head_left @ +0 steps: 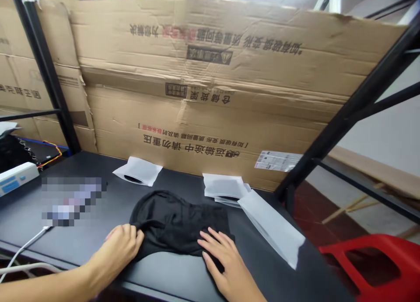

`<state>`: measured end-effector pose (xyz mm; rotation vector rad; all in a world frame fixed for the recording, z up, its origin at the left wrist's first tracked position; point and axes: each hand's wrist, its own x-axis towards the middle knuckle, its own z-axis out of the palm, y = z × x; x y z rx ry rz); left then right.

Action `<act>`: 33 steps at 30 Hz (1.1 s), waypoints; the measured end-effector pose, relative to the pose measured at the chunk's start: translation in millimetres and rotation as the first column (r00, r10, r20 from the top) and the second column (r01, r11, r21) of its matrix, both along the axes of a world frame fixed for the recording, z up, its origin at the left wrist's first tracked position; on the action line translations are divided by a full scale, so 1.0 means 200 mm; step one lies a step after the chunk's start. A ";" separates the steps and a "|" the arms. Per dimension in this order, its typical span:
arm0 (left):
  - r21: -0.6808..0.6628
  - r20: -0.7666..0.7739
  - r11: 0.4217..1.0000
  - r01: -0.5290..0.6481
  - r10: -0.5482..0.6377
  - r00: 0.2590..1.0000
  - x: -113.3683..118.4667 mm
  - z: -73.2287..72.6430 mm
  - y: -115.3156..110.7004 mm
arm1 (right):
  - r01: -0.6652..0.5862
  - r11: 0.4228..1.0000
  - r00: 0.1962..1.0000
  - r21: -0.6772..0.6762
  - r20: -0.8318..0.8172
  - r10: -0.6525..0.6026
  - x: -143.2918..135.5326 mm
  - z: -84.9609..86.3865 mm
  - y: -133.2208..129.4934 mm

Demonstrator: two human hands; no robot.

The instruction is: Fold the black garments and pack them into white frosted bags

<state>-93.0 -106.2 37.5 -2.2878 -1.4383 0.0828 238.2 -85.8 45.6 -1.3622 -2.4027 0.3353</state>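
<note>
A black, thin cloth item (170, 223), rounded at its left end and straighter at its right, lies on the dark table. It resembles a balaclava, but I cannot be sure of its kind. My left hand (123, 245) is closed on its left edge, with the fingers curled and the thumb mostly hidden. Over the lower right part of the cloth, my right hand (223, 258) rests flat with its fingers stretched and apart. Folds run across the cloth's left half.
White paper-like sleeves (223, 186) lie behind and right of the cloth, with another sleeve (138, 171) at the back. A blurred-out device (74, 203) with a white cable is at left, near a power strip (18, 179). Cardboard (197, 114) walls the back; a red chair (377, 262) stands right.
</note>
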 end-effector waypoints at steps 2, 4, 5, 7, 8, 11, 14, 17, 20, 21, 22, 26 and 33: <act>-0.035 -0.073 0.999 0.040 -0.043 0.996 0.01 0.01 0.03 | -0.006 1.000 1.000 0.013 -0.008 0.006 0.00 0.00 0.00; -0.068 -0.120 0.995 0.071 -0.079 0.990 0.00 0.02 0.04 | -0.016 0.999 1.000 0.028 -0.022 0.017 0.00 0.00 -0.01; -0.082 -0.116 0.993 0.083 -0.092 0.989 -0.01 0.01 0.04 | -0.019 0.999 0.999 0.034 -0.028 0.020 -0.01 0.00 -0.01; -0.105 -0.073 0.989 0.100 -0.108 0.991 -0.04 -0.01 0.03 | -0.015 0.999 0.999 0.039 -0.035 0.017 -0.01 0.00 -0.01; -0.112 -0.036 0.988 0.109 -0.114 0.993 -0.06 -0.02 0.01 | -0.011 0.999 0.999 0.039 -0.036 0.012 -0.01 0.00 -0.01; -0.093 0.132 0.983 0.160 -0.147 0.980 -0.10 -0.06 -0.01 | -0.007 0.999 0.999 0.051 -0.038 0.009 0.01 0.00 0.00; 0.043 0.376 0.989 0.139 -0.145 0.915 -0.10 -0.08 0.02 | 0.002 0.989 0.997 0.148 -0.081 0.010 0.02 0.00 0.00; 0.112 0.578 0.993 0.045 -0.102 0.810 -0.08 -0.08 0.08 | 0.092 0.946 0.956 0.311 -0.294 0.003 -0.07 -0.03 -0.05; 0.069 0.707 0.997 0.032 -0.071 0.704 -0.06 -0.09 0.12 | 0.241 0.945 0.809 0.219 -0.584 -0.070 -0.34 -0.09 -0.14; 0.056 0.739 0.998 0.038 -0.067 0.671 -0.06 -0.10 0.13 | 0.259 0.961 0.758 0.097 -0.637 -0.140 -0.46 -0.12 -0.17; 0.042 0.766 0.998 0.049 -0.064 0.640 -0.07 -0.12 0.13 | 0.266 0.963 0.709 -0.042 -0.669 -0.225 -0.58 -0.14 -0.19; -0.045 0.848 0.998 0.040 0.017 0.530 -0.10 -0.20 0.14 | 0.245 0.879 0.470 -0.409 -0.743 -0.477 -0.94 -0.22 -0.20; -0.062 0.903 0.995 0.074 0.025 0.428 -0.13 -0.25 0.14 | 0.038 0.825 0.349 -0.564 -0.766 -0.539 -1.10 -0.20 -0.06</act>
